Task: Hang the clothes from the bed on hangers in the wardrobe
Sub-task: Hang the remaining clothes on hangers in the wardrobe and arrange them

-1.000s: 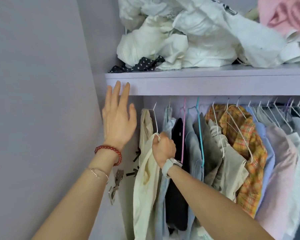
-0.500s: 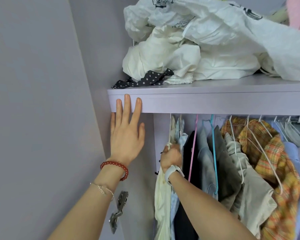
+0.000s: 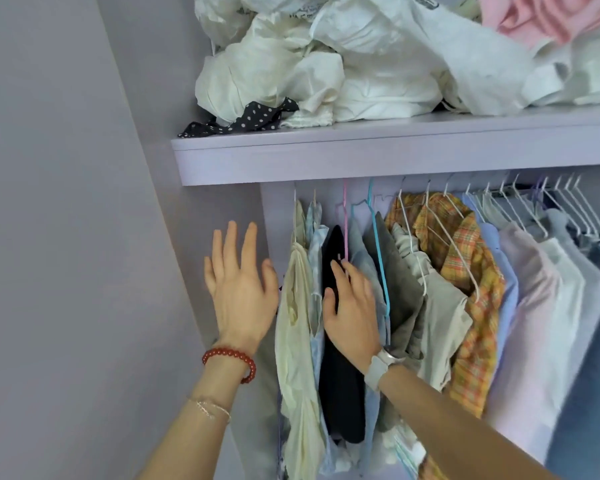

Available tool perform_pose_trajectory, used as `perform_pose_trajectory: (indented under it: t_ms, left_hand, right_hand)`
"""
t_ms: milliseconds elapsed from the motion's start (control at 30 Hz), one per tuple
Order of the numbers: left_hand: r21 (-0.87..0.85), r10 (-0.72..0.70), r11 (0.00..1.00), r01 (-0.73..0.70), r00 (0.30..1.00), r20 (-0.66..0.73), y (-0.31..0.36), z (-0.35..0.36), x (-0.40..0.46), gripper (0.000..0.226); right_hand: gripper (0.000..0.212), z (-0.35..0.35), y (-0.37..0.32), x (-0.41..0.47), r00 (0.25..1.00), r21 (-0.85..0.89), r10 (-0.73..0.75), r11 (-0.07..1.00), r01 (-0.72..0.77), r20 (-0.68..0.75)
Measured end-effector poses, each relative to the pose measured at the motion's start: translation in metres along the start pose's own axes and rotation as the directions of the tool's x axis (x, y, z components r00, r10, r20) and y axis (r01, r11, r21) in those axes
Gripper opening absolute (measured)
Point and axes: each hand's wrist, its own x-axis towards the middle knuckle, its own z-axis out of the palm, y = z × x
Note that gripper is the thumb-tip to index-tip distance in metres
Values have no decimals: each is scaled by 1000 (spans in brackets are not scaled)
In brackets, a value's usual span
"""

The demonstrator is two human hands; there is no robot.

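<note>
A cream garment [image 3: 297,327] hangs on a white hanger at the far left of the wardrobe rail, next to a pale blue one and a black garment [image 3: 338,382]. My right hand [image 3: 352,313] lies with straight fingers against the black garment and the pink hanger, holding nothing. My left hand [image 3: 239,285] is raised with fingers spread in front of the wardrobe's left wall, just left of the cream garment, empty. Further right hang a grey top, a beige top, an orange plaid shirt [image 3: 468,282] and several pale shirts.
A lilac shelf [image 3: 395,157] runs above the rail, piled with crumpled white cloth [image 3: 326,64], a black dotted scrap [image 3: 243,119] and pink fabric [image 3: 548,15]. Several white hangers [image 3: 548,202] crowd the rail's right end. The lilac wardrobe door [image 3: 66,237] stands at my left.
My right hand has let go of the cream garment's hanger, which now hangs on the rail, and moved right onto the black garment. My left hand dropped from the shelf edge.
</note>
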Motion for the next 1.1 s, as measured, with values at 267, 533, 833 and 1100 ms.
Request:
perform_pose_trajectory:
  t_ms: [267, 533, 833, 1100]
  left_hand:
    - [-93, 179, 984, -153, 831, 527, 41, 72, -162, 46]
    - [-445, 505, 863, -238, 403, 763, 138, 105, -301, 38]
    - [-873, 878, 440, -212, -103, 467, 325, 77, -428, 39]
    - [-972, 901, 200, -120, -367, 231, 526, 50, -561, 42]
  right_hand:
    - [46, -107, 95, -154, 982, -369, 189, 912, -179, -11]
    - [58, -240, 126, -358, 651, -605, 745, 453, -654, -145]
    - [50, -379, 107, -523, 162, -355, 832, -45, -934, -531]
    - [34, -527, 160, -636, -121, 0, 694, -173, -985, -710]
